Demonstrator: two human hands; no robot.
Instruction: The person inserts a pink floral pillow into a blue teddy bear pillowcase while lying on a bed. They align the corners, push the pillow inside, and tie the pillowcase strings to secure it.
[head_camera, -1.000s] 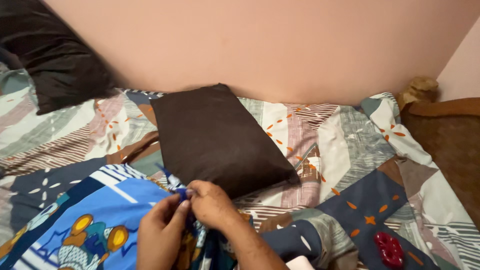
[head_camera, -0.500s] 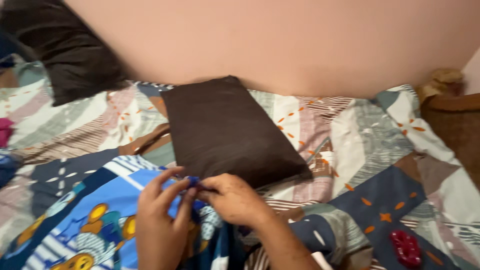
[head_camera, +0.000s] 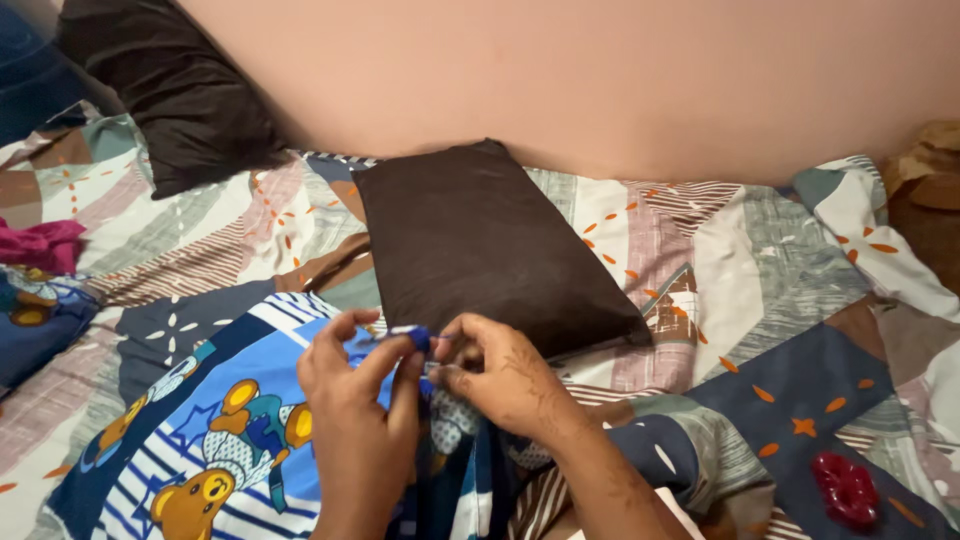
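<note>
My left hand (head_camera: 358, 420) and my right hand (head_camera: 505, 380) meet over a blue cloth with a bear print (head_camera: 225, 440). Both pinch the same dark blue edge of that cloth between thumb and fingers, just in front of a dark brown pillow (head_camera: 485, 245). The cloth spreads to the lower left over a patchwork bedsheet (head_camera: 720, 290). What the fingertips hold at the edge is too small to make out.
A second dark pillow (head_camera: 185, 90) leans on the pink wall at the top left. A magenta cloth (head_camera: 40, 245) and another bear-print cloth (head_camera: 35, 320) lie at the left edge. A red object (head_camera: 848, 490) rests on the sheet at the lower right. A brown furniture edge (head_camera: 930, 190) stands far right.
The view has shifted left and down, bringing the cloths at the left into sight. Both hands moved up a little and stay pinched on the blue cloth's edge.
</note>
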